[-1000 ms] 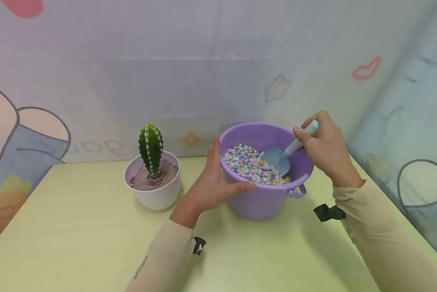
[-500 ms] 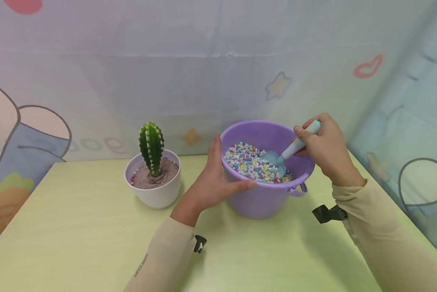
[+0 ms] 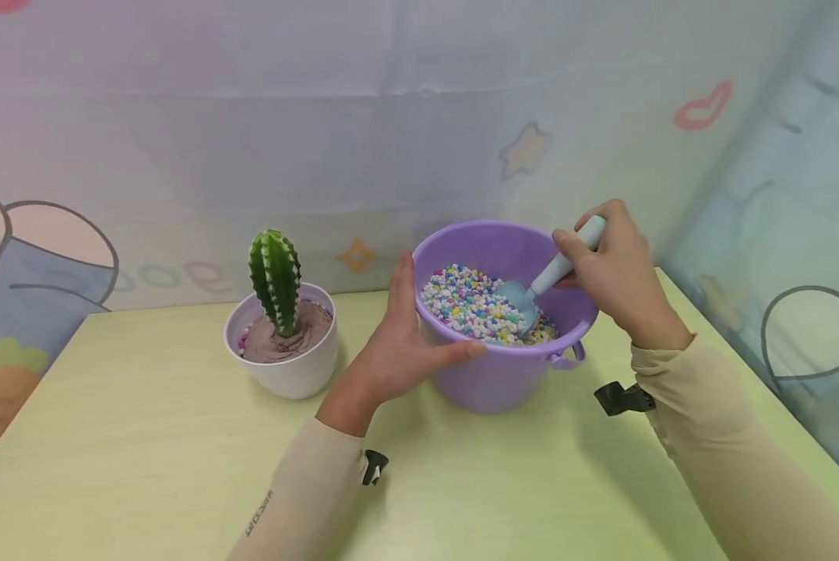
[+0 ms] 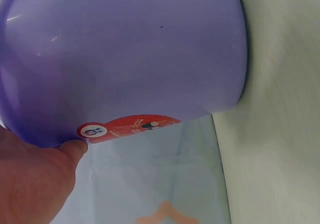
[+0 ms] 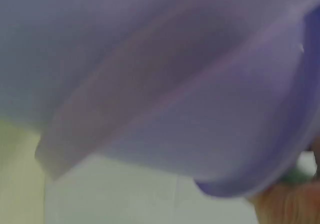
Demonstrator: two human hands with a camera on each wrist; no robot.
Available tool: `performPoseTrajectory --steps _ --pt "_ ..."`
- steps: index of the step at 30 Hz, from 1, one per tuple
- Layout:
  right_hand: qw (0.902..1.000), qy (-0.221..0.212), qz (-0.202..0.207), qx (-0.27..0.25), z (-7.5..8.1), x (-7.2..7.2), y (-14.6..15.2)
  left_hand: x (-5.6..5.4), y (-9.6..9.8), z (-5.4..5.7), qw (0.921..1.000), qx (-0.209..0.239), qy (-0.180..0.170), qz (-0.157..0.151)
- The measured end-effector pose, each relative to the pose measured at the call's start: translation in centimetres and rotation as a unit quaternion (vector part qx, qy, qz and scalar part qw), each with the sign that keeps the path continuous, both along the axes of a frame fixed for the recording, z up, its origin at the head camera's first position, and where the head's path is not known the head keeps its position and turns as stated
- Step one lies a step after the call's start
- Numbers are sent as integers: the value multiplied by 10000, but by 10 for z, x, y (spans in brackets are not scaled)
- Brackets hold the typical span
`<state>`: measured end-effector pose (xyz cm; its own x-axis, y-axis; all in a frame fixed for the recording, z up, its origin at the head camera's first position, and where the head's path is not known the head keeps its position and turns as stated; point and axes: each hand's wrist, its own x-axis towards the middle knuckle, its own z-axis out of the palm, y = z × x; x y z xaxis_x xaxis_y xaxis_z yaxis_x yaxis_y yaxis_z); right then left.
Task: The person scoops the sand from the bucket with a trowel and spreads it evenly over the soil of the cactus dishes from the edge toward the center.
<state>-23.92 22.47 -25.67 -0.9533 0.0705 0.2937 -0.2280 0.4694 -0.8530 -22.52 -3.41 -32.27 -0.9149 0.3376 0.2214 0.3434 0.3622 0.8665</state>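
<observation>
In the head view a purple bucket (image 3: 492,382) stands on the table, partly filled with small multicoloured pebbles (image 3: 464,300). My right hand (image 3: 618,273) grips the handle of a light blue toy shovel (image 3: 552,273), whose blade is partly sunk in the pebbles. My left hand (image 3: 405,343) rests against the bucket's left side, fingers extended and thumb lying along the front rim. The left wrist view shows the bucket wall (image 4: 150,49) with a red label (image 4: 130,126) and part of that hand below the rim. In the blurred right wrist view, the bucket (image 5: 210,124) hides most of the shovel.
Left of the bucket, a green cactus (image 3: 276,280) stands in a white pot (image 3: 289,378) filled with brownish material. A printed cloth (image 3: 307,156) hangs behind the yellow-green table (image 3: 146,436). The bucket's handle (image 3: 568,358) hangs at its front right.
The shovel blade has turned and sunk somewhat deeper into the pebbles, shifting slightly left. My left hand keeps its place on the bucket. The head view has shifted a little.
</observation>
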Motion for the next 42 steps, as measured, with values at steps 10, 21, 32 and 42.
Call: performPoseTrajectory --steps 10,21,32,42 --pt "9966 202 772 -197 -3 -6 5 -2 -2 0 10000 -21 89 17" --pt "9961 172 -425 756 -4 -2 -6 -1 1 2 9998 -45 186 104" --pt "9870 79 1589 -241 -4 -7 14 0 -2 2 9999 -140 94 -22" --pt "9959 142 870 227 -7 -4 4 1 -2 -2 9996 -205 77 157"
